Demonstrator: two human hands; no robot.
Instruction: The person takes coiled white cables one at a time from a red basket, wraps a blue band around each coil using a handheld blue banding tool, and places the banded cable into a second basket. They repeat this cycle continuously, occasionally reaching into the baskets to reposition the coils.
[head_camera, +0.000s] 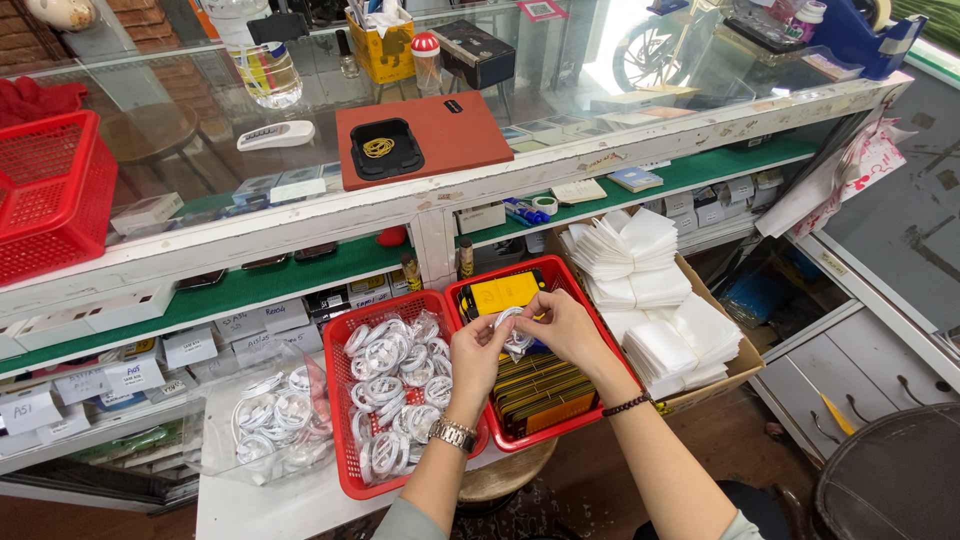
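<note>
Left hand (478, 352) and right hand (562, 322) both pinched shut on 1 coiled white cable (516, 338), raised between the 2 red baskets. Directly below the grip, yellow-and-black packets (538, 392) in the right basket (580, 425); just left of it, bagged cable coils (392, 385) filling the left basket (350, 480).

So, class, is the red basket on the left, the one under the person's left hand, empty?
No, the left red basket is full of coiled white cables, and both hands hold one such cable above the baskets.
</note>
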